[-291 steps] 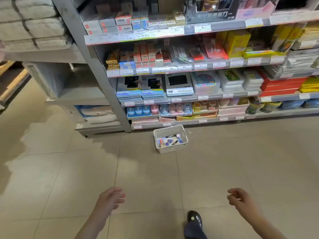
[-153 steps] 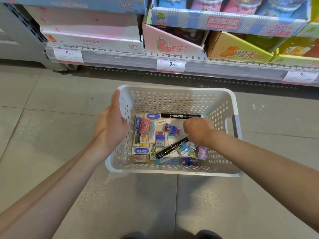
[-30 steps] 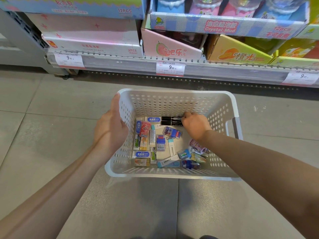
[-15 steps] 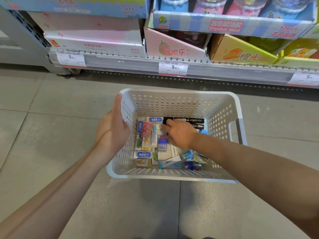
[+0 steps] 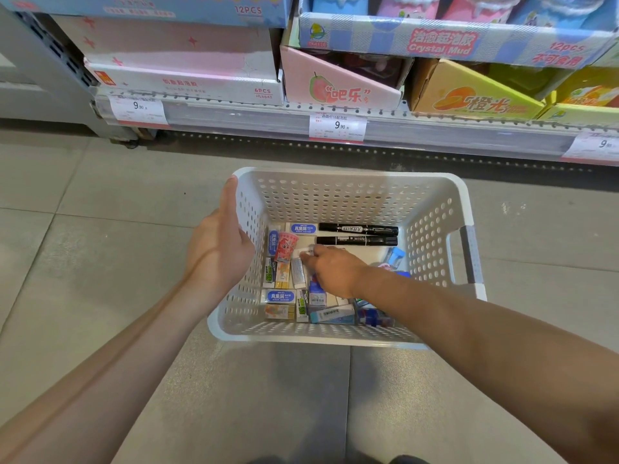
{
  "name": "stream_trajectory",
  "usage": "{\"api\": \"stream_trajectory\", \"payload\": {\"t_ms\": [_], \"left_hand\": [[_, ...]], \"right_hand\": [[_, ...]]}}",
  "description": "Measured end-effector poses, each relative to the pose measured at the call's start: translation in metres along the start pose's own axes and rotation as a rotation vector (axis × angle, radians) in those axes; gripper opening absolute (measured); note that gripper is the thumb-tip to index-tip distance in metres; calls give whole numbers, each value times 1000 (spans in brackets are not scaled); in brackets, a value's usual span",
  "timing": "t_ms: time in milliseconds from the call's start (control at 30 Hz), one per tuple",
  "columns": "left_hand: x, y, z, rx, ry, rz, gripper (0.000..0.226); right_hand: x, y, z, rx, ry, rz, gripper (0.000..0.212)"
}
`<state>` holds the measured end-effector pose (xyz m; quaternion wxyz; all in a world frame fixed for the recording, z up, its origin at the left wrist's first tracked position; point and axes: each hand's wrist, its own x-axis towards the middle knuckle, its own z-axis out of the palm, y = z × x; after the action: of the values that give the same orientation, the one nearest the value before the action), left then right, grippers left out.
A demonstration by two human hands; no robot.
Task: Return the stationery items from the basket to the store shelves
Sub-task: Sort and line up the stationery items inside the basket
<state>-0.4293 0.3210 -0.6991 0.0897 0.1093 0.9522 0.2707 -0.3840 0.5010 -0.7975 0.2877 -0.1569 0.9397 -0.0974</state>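
A white perforated basket [image 5: 351,177] stands on the floor in front of the bottom shelf [image 5: 254,117]. Inside lie two black markers [image 5: 357,234] side by side along the far wall, several boxed erasers [image 5: 278,296] at the left, a pink cartoon eraser [image 5: 285,246] and small blue items [image 5: 397,256] at the right. My left hand [image 5: 217,249] holds the basket's left wall. My right hand [image 5: 335,271] reaches down into the basket, its outstretched fingertips touching a small white eraser [image 5: 303,252] just below the markers.
The bottom shelf carries display cartons: a pink and white one [image 5: 187,75], a pink guava one [image 5: 331,88], an orange one [image 5: 469,95] and a blue "Crystal Mud" one [image 5: 442,41]. Price tags [image 5: 336,127] hang on the shelf edge. Grey floor tiles [image 5: 100,229] surround the basket.
My right hand has slid left and nearer from the markers to the white eraser. Both markers now lie uncovered along the far wall. My left hand has stayed on the basket.
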Motion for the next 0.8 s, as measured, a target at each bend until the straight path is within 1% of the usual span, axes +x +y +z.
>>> {"api": "stream_trajectory", "payload": {"t_ms": [133, 167, 200, 267, 300, 333, 367, 500, 600, 667, 733, 800], "left_hand": [[2, -1, 0, 39, 1, -26, 74], [2, -1, 0, 40, 2, -22, 74], [1, -1, -1, 37, 3, -19, 74], [1, 0, -1, 32, 3, -8, 73], [0, 0, -1, 28, 2, -1, 73], [0, 0, -1, 21, 0, 2, 73], [0, 0, -1, 16, -1, 4, 73], [2, -1, -1, 46, 8, -3, 73], [3, -1, 0, 62, 1, -22, 74], [3, -1, 0, 69, -8, -27, 74], [3, -1, 0, 71, -7, -29, 75], [2, 0, -1, 59, 0, -26, 74]], "right_hand": [[0, 2, -9, 151, -62, 18, 58], [-2, 4, -12, 190, -49, 30, 57], [-5, 6, -15, 201, -2, 55, 53], [-10, 11, -20, 115, 124, 147, 37], [-12, 14, -22, 59, 146, 198, 30], [-14, 15, -24, 18, 138, 229, 27], [-14, 16, -24, -5, 112, 239, 30], [-12, 16, -24, 22, -8, 200, 55], [-9, 12, -22, 19, -31, 205, 63], [-9, 11, -21, -6, -21, 211, 66], [-10, 11, -21, -1, 20, 238, 65], [-11, 13, -22, 18, 127, 277, 56]]}}
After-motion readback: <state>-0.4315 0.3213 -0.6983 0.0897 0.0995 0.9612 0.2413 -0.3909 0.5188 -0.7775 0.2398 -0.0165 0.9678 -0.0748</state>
